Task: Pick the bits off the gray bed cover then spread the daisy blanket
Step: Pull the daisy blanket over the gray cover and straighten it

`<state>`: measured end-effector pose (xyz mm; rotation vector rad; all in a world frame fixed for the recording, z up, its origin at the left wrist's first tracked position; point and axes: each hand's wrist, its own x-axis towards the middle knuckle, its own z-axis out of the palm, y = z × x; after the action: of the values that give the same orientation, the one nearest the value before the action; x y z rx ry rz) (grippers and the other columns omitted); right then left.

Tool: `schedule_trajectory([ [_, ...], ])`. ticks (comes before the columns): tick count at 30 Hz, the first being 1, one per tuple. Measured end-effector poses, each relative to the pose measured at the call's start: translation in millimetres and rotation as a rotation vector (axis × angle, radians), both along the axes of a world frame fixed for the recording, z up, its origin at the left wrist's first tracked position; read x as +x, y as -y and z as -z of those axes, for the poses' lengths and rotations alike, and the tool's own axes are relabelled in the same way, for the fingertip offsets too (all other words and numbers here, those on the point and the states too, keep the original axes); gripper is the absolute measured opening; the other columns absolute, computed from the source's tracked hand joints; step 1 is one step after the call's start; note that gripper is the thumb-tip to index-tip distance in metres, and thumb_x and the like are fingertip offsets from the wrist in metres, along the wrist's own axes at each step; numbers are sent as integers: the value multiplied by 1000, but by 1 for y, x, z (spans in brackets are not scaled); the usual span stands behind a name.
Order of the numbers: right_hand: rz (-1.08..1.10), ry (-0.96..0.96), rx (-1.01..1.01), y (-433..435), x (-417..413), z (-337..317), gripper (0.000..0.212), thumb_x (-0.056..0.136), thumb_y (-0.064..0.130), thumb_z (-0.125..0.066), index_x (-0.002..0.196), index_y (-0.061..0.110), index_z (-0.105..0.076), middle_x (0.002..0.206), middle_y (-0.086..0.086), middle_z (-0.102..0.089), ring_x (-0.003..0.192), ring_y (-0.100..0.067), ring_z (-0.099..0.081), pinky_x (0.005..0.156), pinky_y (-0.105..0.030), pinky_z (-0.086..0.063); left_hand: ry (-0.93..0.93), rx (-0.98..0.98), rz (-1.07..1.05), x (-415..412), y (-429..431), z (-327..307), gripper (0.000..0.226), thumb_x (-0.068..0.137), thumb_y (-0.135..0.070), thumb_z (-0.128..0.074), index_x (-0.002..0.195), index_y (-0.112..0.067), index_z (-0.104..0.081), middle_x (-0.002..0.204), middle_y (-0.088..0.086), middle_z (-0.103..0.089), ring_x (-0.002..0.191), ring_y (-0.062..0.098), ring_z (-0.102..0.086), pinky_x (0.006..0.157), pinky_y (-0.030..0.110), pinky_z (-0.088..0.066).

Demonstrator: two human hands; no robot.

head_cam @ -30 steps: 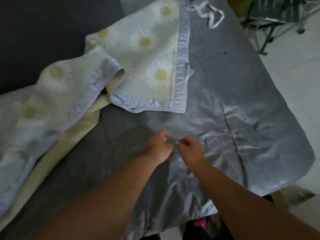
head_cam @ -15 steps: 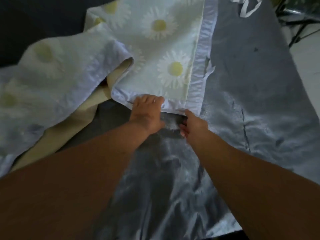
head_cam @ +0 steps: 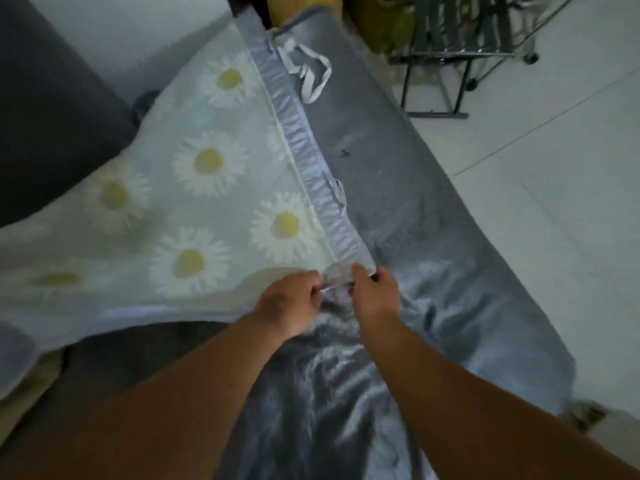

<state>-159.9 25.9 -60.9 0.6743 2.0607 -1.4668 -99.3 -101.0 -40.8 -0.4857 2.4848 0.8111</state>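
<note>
Both hands (head_cam: 332,299) pinch daisy blanket's (head_cam: 207,188) satin-edged corner.

Gray bed cover (head_cam: 426,244) wrinkled over bed; daisy blanket (head_cam: 207,202) on left part; white strap (head_cam: 313,76) near far end.

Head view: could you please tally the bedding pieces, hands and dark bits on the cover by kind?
Blanket: 1
Cover: 1
Hands: 2, left hand and right hand
Dark bit: 1
Total: 5
</note>
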Motion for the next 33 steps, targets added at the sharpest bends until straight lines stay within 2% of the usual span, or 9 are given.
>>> schedule_trajectory([
  [7, 139, -3, 6, -125, -42, -5, 14, 84, 28, -59, 91, 20, -68, 80, 3, -71, 72, -12, -67, 57, -26, -50, 58, 281, -16, -74, -149, -1, 16, 88, -19, -53, 74, -27, -51, 79, 0, -60, 86, 30, -64, 71, 32, -44],
  [11, 254, -15, 131, -194, -57, 1, 16, 87, 26, -51, 88, 17, -65, 78, -2, -67, 71, -19, -64, 61, -30, -47, 86, 397, 7, -93, -226, 5, 14, 86, -11, -50, 77, -18, -59, 86, 12, -71, 83, 32, -66, 77, 41, -51],
  [16, 401, -1, 234, -274, -52, 8, 19, 86, 30, -51, 79, 15, -63, 67, 1, -66, 61, -17, -63, 50, -25, -42, 124, 506, 19, -95, -309, 17, 17, 88, -10, -47, 80, -15, -61, 80, 10, -68, 77, 28, -63, 69, 37, -48],
  [20, 436, 41, 286, -319, -47, 14, 21, 87, 32, -53, 82, 15, -66, 75, -7, -71, 71, -26, -68, 68, -39, -57, 133, 563, 20, -88, -353, 20, 20, 92, -16, -45, 94, -5, -62, 98, 28, -67, 95, 45, -63, 84, 53, -51],
  [24, 545, 84, 330, -330, -40, 19, 25, 87, 19, -56, 112, 19, -58, 101, -11, -69, 80, -26, -64, 75, -36, -54, 66, 532, 254, -72, -361, 8, 29, 89, -9, -48, 116, -13, -58, 113, 14, -69, 105, 34, -64, 89, 41, -54],
  [26, 462, 68, 404, -314, -31, 14, 43, 84, 14, -58, 125, 22, -47, 119, -7, -59, 95, -26, -61, 84, -39, -53, 23, 484, 307, -58, -341, 5, 31, 83, -9, -48, 111, -17, -57, 112, 10, -66, 106, 31, -62, 88, 38, -52],
  [28, 159, -66, 573, -281, -18, 6, 44, 80, 11, -59, 121, 23, -50, 124, -5, -54, 107, -27, -56, 93, -43, -50, 12, 339, 346, -39, -300, 1, 25, 82, -14, -50, 106, -17, -56, 112, 9, -61, 107, 31, -57, 91, 42, -50],
  [30, -119, -154, 564, -243, -3, -4, 32, 77, 12, -59, 107, 25, -60, 113, -3, -59, 100, -25, -58, 87, -37, -50, 33, 236, 350, -17, -256, 0, 24, 83, -21, -53, 107, -19, -57, 114, 7, -59, 109, 31, -56, 93, 41, -48],
  [33, -353, -61, 371, -171, 31, -18, 18, 76, 12, -58, 86, 27, -63, 82, 8, -64, 81, -19, -61, 65, -22, -42, 109, 117, 324, 27, -180, -9, 35, 82, -27, -54, 116, -21, -56, 121, 8, -62, 112, 32, -57, 97, 41, -47],
])
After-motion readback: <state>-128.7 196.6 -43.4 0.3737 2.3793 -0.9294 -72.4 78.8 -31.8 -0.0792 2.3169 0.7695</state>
